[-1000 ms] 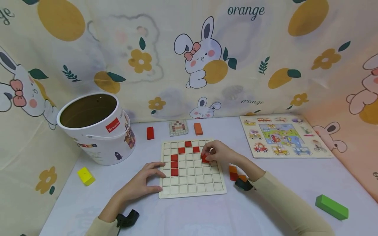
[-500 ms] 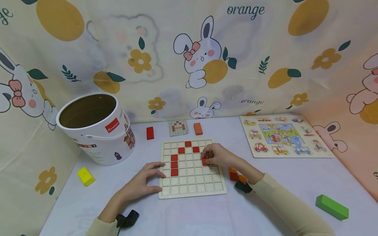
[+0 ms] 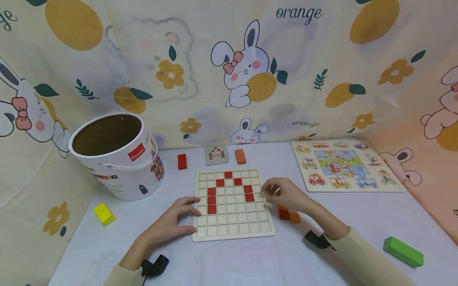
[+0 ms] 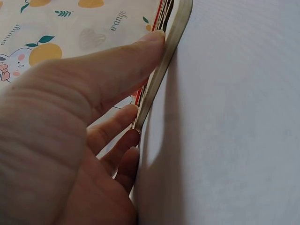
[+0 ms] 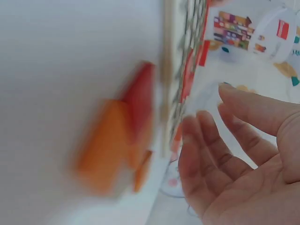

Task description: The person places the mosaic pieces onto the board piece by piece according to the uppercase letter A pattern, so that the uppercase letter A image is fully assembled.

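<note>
A cream grid board (image 3: 233, 217) lies on the table, with several red squares (image 3: 212, 200) set in its cells in an arch shape. My left hand (image 3: 171, 219) rests its fingertips and thumb along the board's left edge; the left wrist view shows the thumb (image 4: 154, 40) right at that edge. Just off the right edge hovers my right hand (image 3: 286, 194), fingers loosely bent and nothing between them. In the right wrist view the thumb stands apart from the fingers. Below that hand lie orange and red blocks (image 3: 284, 215), partly hidden by it.
Behind the board are a red block (image 3: 182, 161), a small pattern card (image 3: 216, 155) and an orange block (image 3: 240, 156). A white bucket (image 3: 123, 180) and a yellow block (image 3: 104, 214) stand left. To the right are a picture puzzle (image 3: 310, 163) and a green block (image 3: 403, 252).
My right hand has released a red square in the right part of the grid and moved right, off the board. Two red squares now show there, one below the other. The left hand stays put.
</note>
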`<action>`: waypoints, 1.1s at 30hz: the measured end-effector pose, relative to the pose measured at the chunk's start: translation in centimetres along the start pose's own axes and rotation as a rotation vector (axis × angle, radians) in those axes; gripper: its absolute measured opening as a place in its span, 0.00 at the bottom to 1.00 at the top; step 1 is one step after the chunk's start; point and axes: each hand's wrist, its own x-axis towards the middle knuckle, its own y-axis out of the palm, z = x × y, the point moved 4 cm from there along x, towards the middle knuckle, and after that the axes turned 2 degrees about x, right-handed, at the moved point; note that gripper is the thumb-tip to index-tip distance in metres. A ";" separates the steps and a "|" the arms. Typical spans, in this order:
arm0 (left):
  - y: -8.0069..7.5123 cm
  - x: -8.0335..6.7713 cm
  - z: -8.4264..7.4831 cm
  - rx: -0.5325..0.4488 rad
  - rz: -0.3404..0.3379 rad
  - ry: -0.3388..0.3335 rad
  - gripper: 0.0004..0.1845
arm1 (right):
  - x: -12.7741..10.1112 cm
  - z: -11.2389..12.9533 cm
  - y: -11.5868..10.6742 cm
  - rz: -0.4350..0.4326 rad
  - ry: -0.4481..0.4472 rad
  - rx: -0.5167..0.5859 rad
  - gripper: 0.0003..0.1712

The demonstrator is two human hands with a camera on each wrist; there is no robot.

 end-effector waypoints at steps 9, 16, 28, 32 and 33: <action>0.0 -0.1 -0.2 0.016 -0.009 0.017 0.17 | -5.9 -2.3 -0.6 -0.065 0.067 -0.031 0.13; 0.1 -0.1 -0.1 0.009 -0.008 0.017 0.17 | -6.3 -2.2 -0.1 -0.056 0.008 -0.037 0.15; 0.2 0.0 0.1 0.020 -0.010 0.019 0.17 | -6.0 -1.8 0.5 -0.001 -0.033 -0.083 0.16; 0.2 0.1 0.1 0.021 -0.012 0.021 0.17 | -6.0 -1.4 0.6 0.016 -0.028 -0.090 0.16; 0.2 0.1 0.1 0.021 -0.013 0.020 0.17 | -5.9 -1.4 0.5 0.025 -0.024 -0.082 0.16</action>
